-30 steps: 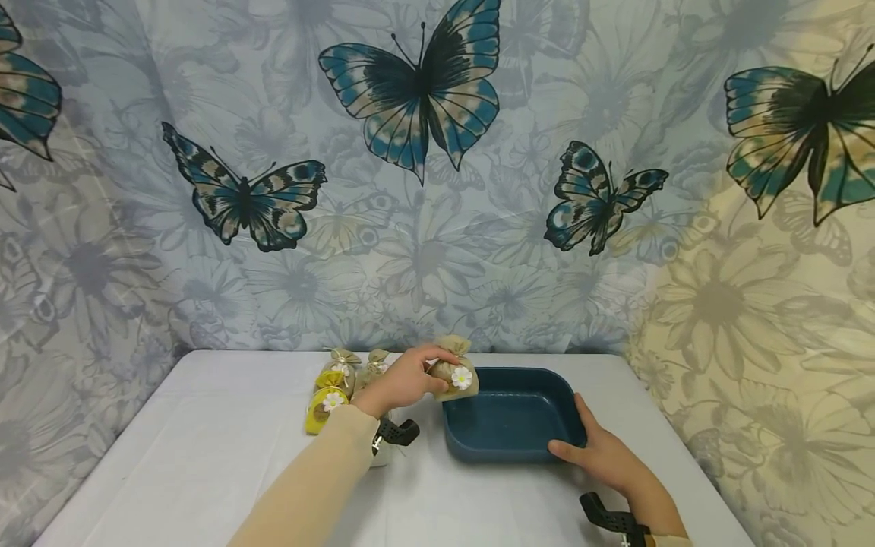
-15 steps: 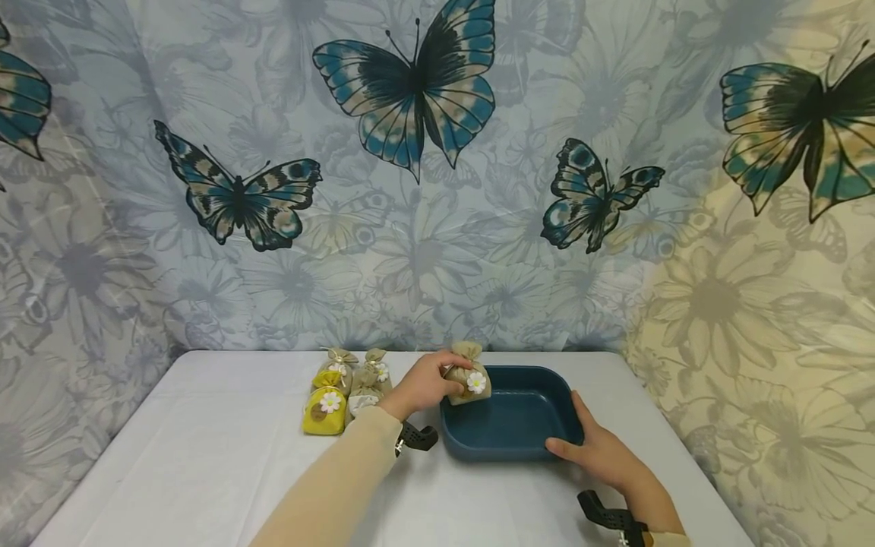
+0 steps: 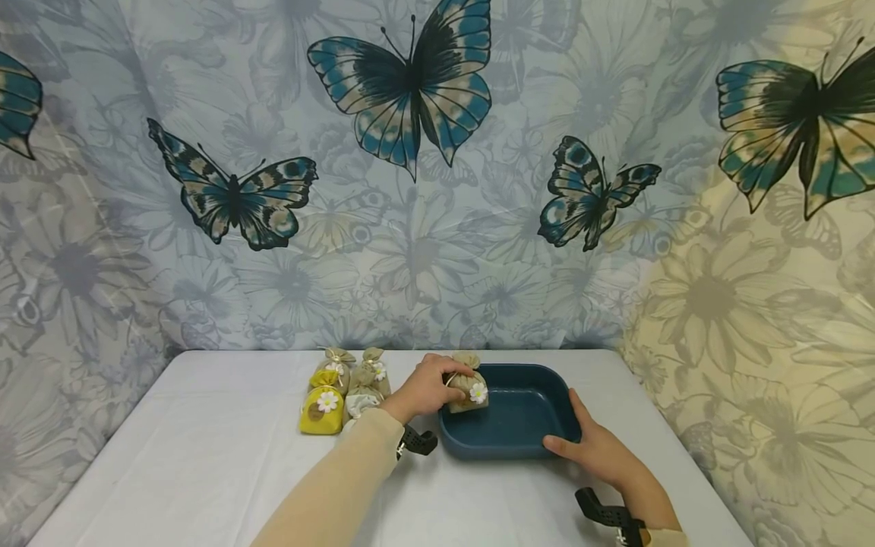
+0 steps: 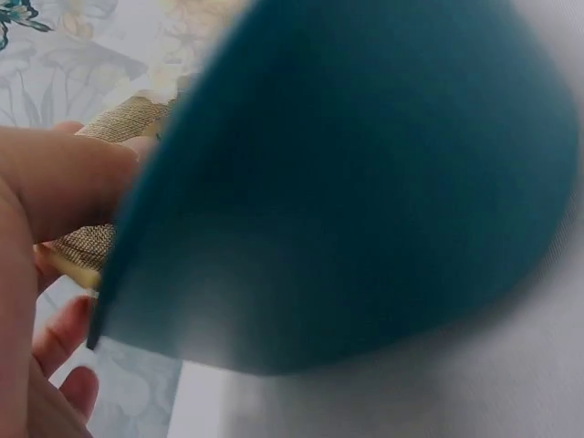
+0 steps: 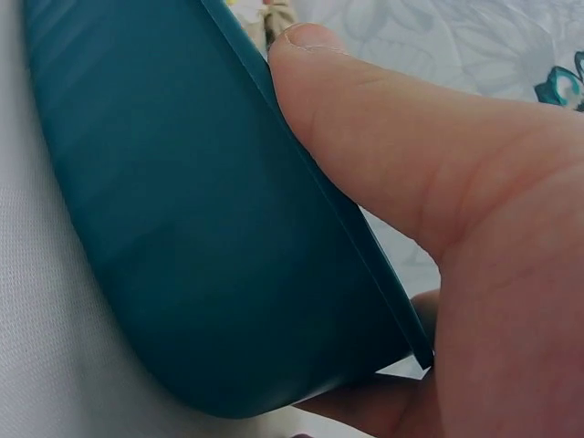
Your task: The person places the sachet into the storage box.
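Note:
My left hand (image 3: 425, 389) grips a beige burlap drawstring pouch (image 3: 468, 396) with a white flower on it. The pouch is over the left end of a deep blue rectangular basin (image 3: 522, 418), its bottom below the rim; whether it touches the floor I cannot tell. In the left wrist view the basin's wall (image 4: 347, 201) hides much of the pouch (image 4: 128, 120). At the basin's right end, my right hand (image 3: 604, 448) holds the near corner. Its thumb (image 5: 365, 119) lies along the rim in the right wrist view, with fingers round the outer side.
Left of the basin, several more pouches stand close together: a yellow one (image 3: 322, 414) with a white flower in front, beige ones (image 3: 337, 363) behind and beside it. A white cloth covers the table (image 3: 178, 456). A butterfly-print curtain (image 3: 424, 266) hangs along the back edge.
My left hand has carried the pouch right and then down into the left end of the basin. The right hand has kept its hold on the basin.

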`<state>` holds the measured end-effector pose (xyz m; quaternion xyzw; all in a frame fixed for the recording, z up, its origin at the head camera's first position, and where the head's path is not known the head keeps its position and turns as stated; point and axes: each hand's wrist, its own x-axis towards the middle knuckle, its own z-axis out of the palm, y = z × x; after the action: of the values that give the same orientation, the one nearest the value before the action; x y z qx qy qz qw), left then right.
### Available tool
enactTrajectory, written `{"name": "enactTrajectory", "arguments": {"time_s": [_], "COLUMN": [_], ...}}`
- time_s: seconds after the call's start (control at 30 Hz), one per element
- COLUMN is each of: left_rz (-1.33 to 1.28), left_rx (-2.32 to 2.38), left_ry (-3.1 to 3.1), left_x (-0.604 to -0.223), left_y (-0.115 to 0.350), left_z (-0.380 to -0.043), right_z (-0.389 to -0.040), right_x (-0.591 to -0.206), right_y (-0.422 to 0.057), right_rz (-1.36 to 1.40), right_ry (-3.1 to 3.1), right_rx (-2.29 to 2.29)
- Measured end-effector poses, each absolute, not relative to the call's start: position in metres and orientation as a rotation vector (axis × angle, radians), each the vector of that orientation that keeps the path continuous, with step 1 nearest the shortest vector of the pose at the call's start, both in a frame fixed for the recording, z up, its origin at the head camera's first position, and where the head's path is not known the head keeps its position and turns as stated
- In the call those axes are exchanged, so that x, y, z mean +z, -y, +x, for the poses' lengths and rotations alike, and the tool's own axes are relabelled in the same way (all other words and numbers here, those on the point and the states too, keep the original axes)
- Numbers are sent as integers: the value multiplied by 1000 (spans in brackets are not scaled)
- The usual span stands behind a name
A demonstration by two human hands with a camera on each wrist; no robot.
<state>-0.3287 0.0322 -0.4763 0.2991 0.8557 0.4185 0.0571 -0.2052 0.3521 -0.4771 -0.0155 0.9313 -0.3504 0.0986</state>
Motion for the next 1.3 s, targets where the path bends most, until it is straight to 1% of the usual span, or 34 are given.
{"name": "enactTrajectory", "arguments": {"time_s": [0.13, 0.37, 0.6, 0.77, 1.0, 1.13, 1.3], "left_rz": [880, 993, 825, 773, 641, 681, 786], "left_rx": [1245, 1321, 1382, 1433, 1633, 1710, 1753], "left_ry": [-2621, -2543, -2559, -2556, -2523, -2488, -2480], "left_x": [-483, -488, -485, -482, -462, -445, -424], "left_y": [-29, -26, -25, -26, -24, -12, 16], "left_z": [-331, -334, -330, -328, -303, -289, -279], "right_z": [-205, -205, -205, -205, -203, -203, -205], "right_x": [-477, -476, -476, -476, -475, -477, -478], "right_y": [-352, -351, -351, -351, -351, -352, -352], "right_rz": [-41, -32, -30, -26, -21, -21, -32], "right_ry": [-2754, -2756, -2749, -2754, -2737, -2735, -2739], "right_rx": [-1035, -1038, -1045, -1035, -1051, -1053, -1049]}}
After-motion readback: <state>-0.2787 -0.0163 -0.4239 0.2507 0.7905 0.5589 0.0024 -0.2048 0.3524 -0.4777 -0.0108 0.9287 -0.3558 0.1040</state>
